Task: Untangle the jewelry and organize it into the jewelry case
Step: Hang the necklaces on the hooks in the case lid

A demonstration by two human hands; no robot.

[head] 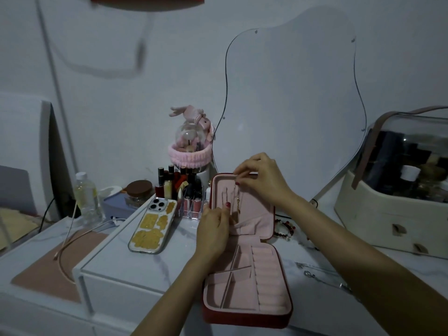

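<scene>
text: none legible — labels: none — numbers: none

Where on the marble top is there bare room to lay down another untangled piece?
Bare marble shows between the phone and the open jewelry case, in front of the lipstick organizer. Right of the case is crowded: a red bead bracelet and a silver chain lie there, with the cream storage box behind.

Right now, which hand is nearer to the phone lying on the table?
Left. The left hand is at the jewelry case lid's left edge, just right of the phone; the right hand is farther off, at the lid's top.
</scene>
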